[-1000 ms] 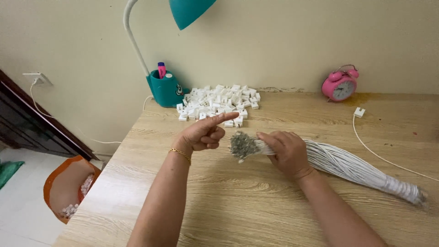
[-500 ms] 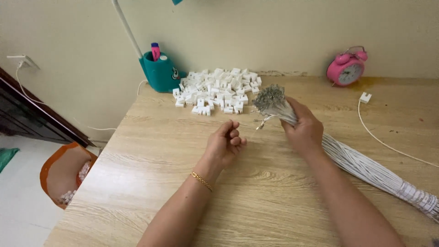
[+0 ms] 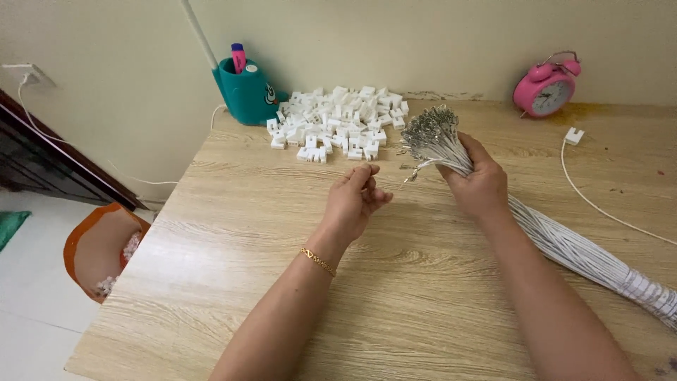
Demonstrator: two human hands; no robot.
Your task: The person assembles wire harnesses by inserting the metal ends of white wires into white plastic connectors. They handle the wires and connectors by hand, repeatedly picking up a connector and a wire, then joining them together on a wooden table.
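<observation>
My right hand (image 3: 481, 185) grips a thick bundle of white wires (image 3: 564, 243) near its metal-tipped end (image 3: 430, 134). The tips fan upward close to a pile of small white plastic connectors (image 3: 338, 127). The rest of the bundle trails across the wooden table (image 3: 233, 212) to the right edge. One wire tip (image 3: 411, 174) sticks out of the bundle toward my left hand. My left hand (image 3: 356, 201) hovers just left of that tip, thumb and fingers pinched together, with nothing visible between them. A gold bracelet is on its wrist.
A teal pen holder (image 3: 247, 88) with a pink marker stands at the back left beside a white lamp pole (image 3: 201, 39). A pink alarm clock (image 3: 546, 86) sits at the back right, with a white cable and plug (image 3: 574, 135) nearby. An orange bin (image 3: 99, 247) stands on the floor at the left.
My left hand dropped from pointing at the bundle's tips to a pinched pose below them. My right hand carried the bundle's end nearer the connector pile, and one wire now juts out.
</observation>
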